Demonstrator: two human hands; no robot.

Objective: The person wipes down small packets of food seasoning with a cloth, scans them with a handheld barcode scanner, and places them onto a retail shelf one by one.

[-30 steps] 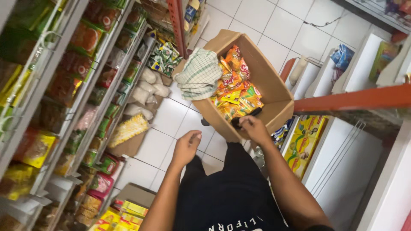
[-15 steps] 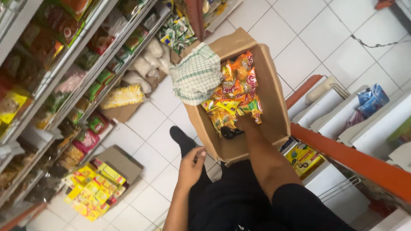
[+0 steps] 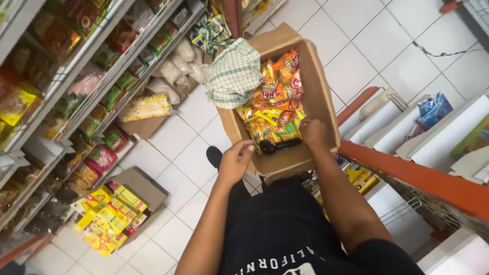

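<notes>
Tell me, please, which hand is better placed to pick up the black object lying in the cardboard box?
Probably the right hand: it is inside the cardboard box, beside the black object. The left hand sits at the box's near edge.

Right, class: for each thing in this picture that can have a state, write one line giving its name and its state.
Brown cardboard box: open, flaps up, partly filled.
Orange and yellow snack packets: piled inside the box.
Green-checked white cloth: draped over the box's edge.
Black handheld tool: lying in the box.
Left hand: at the box's near edge.
Right hand: inside the box, on the packets.
</notes>
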